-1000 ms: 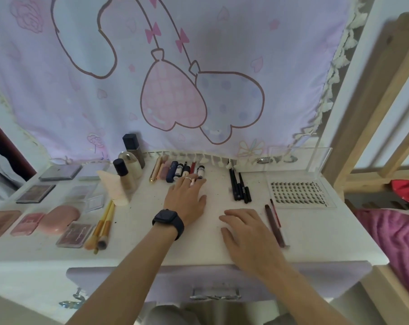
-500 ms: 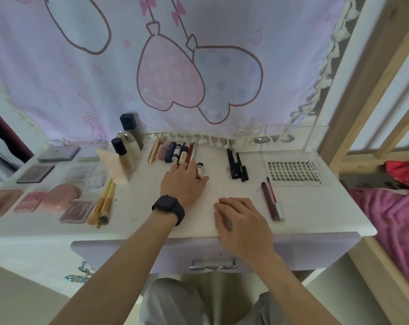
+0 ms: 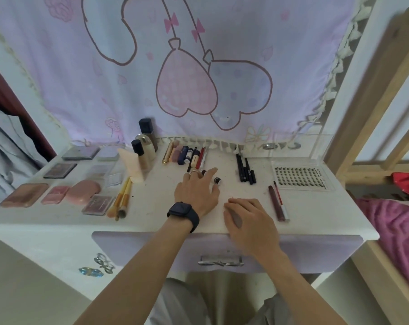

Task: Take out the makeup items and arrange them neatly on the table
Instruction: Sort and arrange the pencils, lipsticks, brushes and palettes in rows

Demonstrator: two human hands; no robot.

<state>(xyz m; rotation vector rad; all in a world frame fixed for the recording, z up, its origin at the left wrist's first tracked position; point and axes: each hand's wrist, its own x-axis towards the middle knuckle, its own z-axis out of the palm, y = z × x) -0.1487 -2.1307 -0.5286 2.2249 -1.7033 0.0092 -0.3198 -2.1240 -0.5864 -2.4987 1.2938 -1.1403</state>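
Note:
Makeup lies in groups on the white table (image 3: 151,219). At the back are a row of lipsticks (image 3: 187,154) and foundation bottles (image 3: 143,156). Black pencils (image 3: 244,170) lie right of centre, a lash tray (image 3: 299,178) further right. My left hand (image 3: 196,191), wearing a watch, lies on the table below the lipstick row. A small black-capped tube (image 3: 218,180) sticks out between its index finger and thumb, pinched there. My right hand (image 3: 250,219) rests near the front edge with loosely curled fingers, holding nothing. A dark red lip gloss (image 3: 278,204) lies just right of it.
Palettes (image 3: 60,170), a pink compact (image 3: 82,192) and brushes (image 3: 122,198) fill the left side. A clear acrylic box (image 3: 292,144) stands at the back right. The drawer handle (image 3: 219,260) is below the front edge. A pink blanket (image 3: 398,231) and wooden frame (image 3: 367,109) are at the right.
My left hand has drawn back from the lipstick row towards me, bringing the small black-capped tube out of the row. My right hand has stayed near the front edge.

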